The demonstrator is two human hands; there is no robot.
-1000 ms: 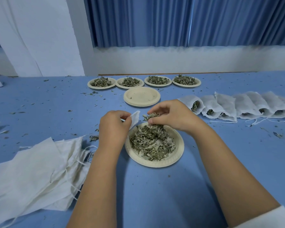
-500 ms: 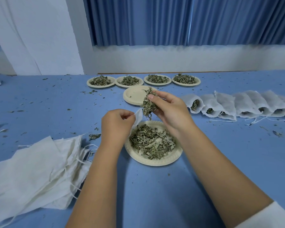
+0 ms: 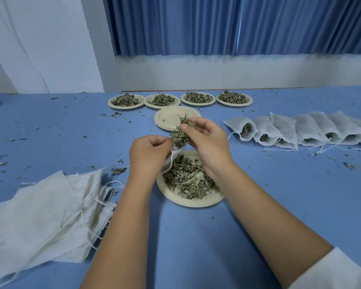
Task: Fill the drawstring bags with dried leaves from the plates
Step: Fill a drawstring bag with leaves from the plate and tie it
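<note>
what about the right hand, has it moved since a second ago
Yes. The right hand lifted a pinch of leaves off the near plate, up toward the stack of empty plates.

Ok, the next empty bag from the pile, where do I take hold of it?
Pinch the right edge of the pile, where the drawstrings trail out, coming from the right; it lies flat, so only that loose edge offers a lip.
</note>
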